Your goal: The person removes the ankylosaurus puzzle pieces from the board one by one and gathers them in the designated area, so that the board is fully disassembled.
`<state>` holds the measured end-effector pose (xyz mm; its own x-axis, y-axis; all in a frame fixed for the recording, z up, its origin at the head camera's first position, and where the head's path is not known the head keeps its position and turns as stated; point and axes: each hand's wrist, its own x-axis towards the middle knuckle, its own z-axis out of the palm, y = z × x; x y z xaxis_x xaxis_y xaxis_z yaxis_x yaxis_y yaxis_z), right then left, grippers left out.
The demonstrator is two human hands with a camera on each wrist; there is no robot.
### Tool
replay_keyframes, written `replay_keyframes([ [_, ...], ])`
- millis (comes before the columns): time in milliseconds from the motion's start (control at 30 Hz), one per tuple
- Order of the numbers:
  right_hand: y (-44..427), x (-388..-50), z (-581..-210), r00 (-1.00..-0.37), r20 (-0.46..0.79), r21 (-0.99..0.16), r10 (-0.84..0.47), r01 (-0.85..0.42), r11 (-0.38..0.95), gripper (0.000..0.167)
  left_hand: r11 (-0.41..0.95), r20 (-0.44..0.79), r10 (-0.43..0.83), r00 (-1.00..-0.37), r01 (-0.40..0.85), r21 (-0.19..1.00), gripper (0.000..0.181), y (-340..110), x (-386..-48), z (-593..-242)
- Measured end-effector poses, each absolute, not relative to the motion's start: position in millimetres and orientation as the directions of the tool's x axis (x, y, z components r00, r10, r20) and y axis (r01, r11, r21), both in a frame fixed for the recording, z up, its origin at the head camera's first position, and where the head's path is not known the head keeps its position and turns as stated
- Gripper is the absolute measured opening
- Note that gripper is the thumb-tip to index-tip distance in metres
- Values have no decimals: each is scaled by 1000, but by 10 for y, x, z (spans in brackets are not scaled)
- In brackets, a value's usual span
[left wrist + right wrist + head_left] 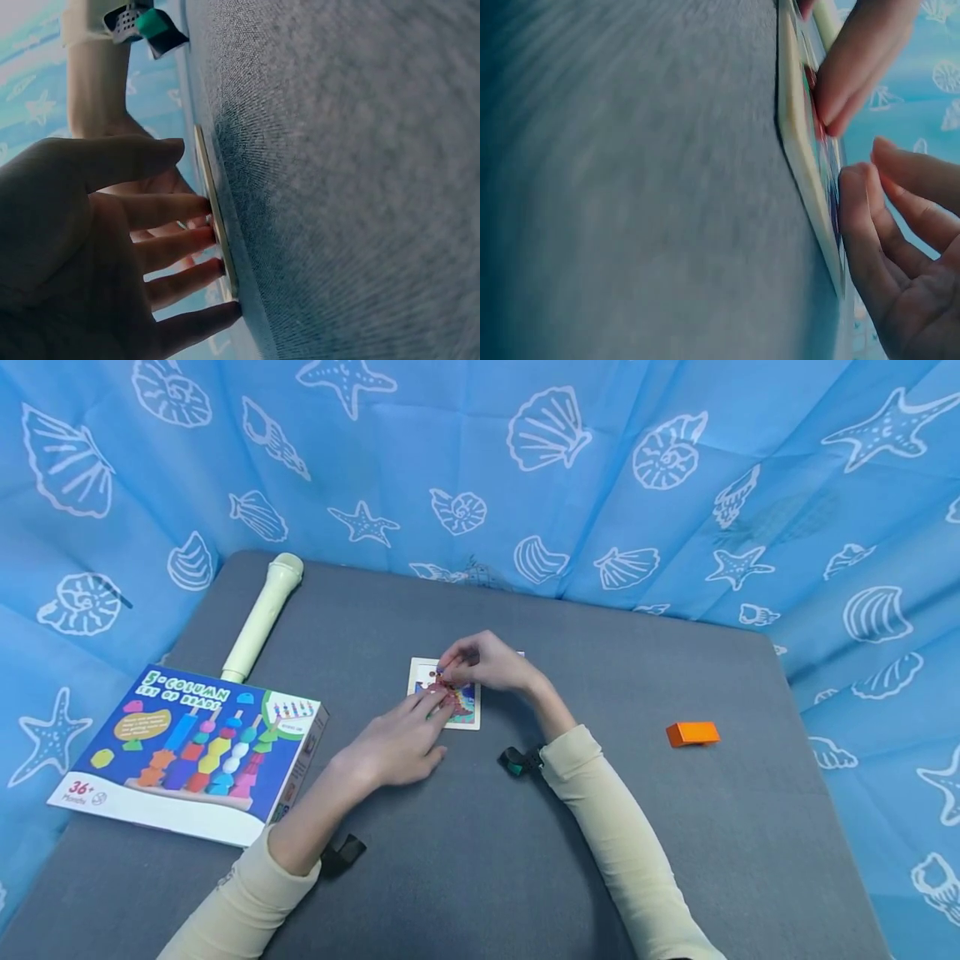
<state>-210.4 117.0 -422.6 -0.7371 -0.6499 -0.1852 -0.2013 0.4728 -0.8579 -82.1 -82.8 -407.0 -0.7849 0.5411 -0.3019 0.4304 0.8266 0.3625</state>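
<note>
A small picture puzzle board with a pale rim and a reddish figure lies flat on the grey table. Across its lower left part rests my left hand, palm down, fingers extended with their tips on the board; the left wrist view shows these fingers fairly straight. My right hand is over the board's upper right, fingers bent down and thumb close to the fingertips. In the right wrist view, the right fingertips touch or nearly touch the board. Whether they pinch a puzzle piece is hidden.
A blue bead-set box lies on the left, with a pale green toy microphone behind it. On the right sits an orange block. Black wrist straps with mounts hang at both wrists. A blue shell-patterned curtain surrounds the table.
</note>
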Motion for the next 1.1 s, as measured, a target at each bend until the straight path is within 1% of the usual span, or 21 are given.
replay_keyframes([
  [100, 1092, -2117, -4224, -735, -202, -837, -647, -214, 504, 15, 824, -312, 544, -779, 426, 373, 70, -841, -823, -4068],
  [300, 969, -2130, -4188, -751, -245, -774, -614, -230, 589, 14, 831, -343, 530, -775, 397, 389, 71, -844, -829, -4062],
  [533, 881, -2113, -4170, -754, -250, -700, -607, -292, 651, 9, 834, -357, 528, -771, 390, 391, 70, -838, -821, -4061],
  [700, 872, -2083, -4150, -762, -252, -662, -597, -314, 680, 8, 836, -357, 525, -772, 389, 387, 69, -822, -822, -4074],
  [800, 887, -2063, -4132, -766, -223, -629, -603, -360, 689, 8, 836, -353, 524, -775, 389, 387, 69, -821, -817, -4071],
  [933, 919, -2039, -4118, -763, -152, -590, -629, -440, 677, 10, 835, -348, 522, -779, 384, 393, 69, -827, -808, -4059],
  [1100, 960, -2023, -4099, -742, -114, -601, -660, -478, 641, 15, 835, -343, 518, -783, 377, 400, 69, -831, -809, -4058],
])
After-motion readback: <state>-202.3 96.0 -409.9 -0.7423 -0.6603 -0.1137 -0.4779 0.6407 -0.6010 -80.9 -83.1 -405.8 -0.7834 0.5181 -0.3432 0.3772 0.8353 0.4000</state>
